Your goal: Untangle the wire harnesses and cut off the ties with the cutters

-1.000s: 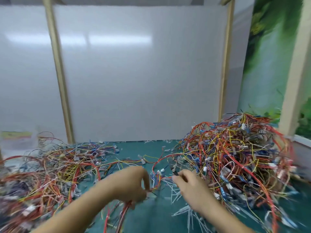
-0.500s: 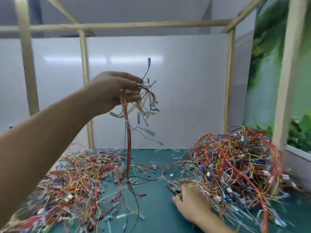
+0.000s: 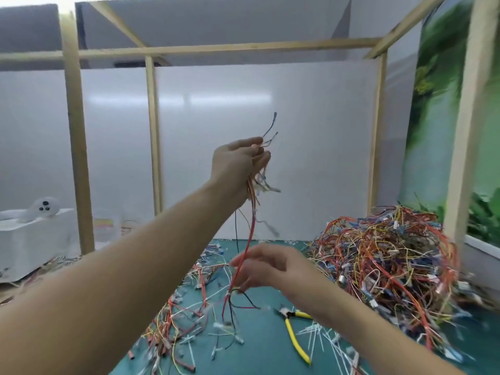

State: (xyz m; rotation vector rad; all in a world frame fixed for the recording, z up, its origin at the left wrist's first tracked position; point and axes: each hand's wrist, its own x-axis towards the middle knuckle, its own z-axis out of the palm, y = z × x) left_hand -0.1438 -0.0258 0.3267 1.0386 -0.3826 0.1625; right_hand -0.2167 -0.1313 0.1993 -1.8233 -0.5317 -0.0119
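The left hand (image 3: 238, 165) is raised high over the work surface, its fingers curled tight around the top of a single wire harness (image 3: 250, 234), with a few thin wire ends sticking up out of the fist and short connector leads spraying out just beneath it. The harness hangs straight down from that grip as a mostly red strand with a thin black wire beside it. Its lower end fans into red, black and white leads just above the green mat (image 3: 257, 355). The right hand (image 3: 261, 269) is lower and well apart from the left, at the level of the harness's lower stretch. Its fingers reach out toward the strand, which crosses in front of them. The hand is blurred, so I cannot tell whether it pinches the wire or only touches it. The yellow-handled cutters (image 3: 293, 337) lie flat on the mat just under the right wrist, held by neither hand, with one handle partly hidden behind the forearm. White cut cable ties (image 3: 322, 338) are scattered on the mat beside them. To the right a big tangled pile of harnesses (image 3: 392, 269) in red, yellow, blue and orange is heaped against a wooden post (image 3: 464, 147). A flatter spread of loose harnesses (image 3: 173, 323) lies on the mat under the left forearm. A white panel (image 3: 270, 147) closes the back of the wooden frame, and far left a white plush seal (image 3: 44, 208) rests on a white box (image 3: 32, 244).
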